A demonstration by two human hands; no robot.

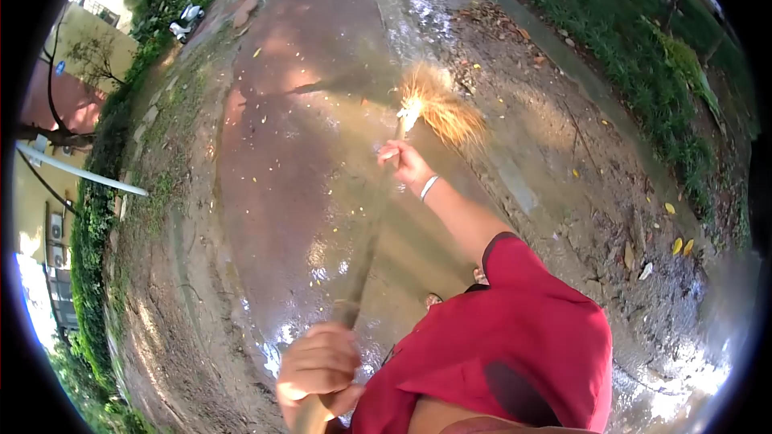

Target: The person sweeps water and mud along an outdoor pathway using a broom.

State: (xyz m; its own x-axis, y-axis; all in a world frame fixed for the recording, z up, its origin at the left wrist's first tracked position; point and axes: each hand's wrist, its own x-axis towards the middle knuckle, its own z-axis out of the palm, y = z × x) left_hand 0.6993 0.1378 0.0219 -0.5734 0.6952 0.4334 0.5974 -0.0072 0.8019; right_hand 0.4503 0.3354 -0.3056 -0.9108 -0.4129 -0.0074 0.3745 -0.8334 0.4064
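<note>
Both of my hands hold a long-handled broom. My left hand [320, 366] is wrapped round the upper part of the broom handle [366, 265], low in the view. Farther down the handle, close to the broom head, my right hand [408, 165] grips it; a white band circles that wrist. Straw-coloured bristles [442, 108] fan out to the right of the binding, at or just above the wet pavement [305, 153]. Part of the handle between my hands looks blurred.
My feet [434, 300] show beside my red shirt. Fallen leaves [515, 28] and mud line the right side, with a curb [575, 72] and grass [619, 56] beyond. A hedge [96, 233], a pale pole [88, 170] and a parked scooter [186, 22] stand to the left.
</note>
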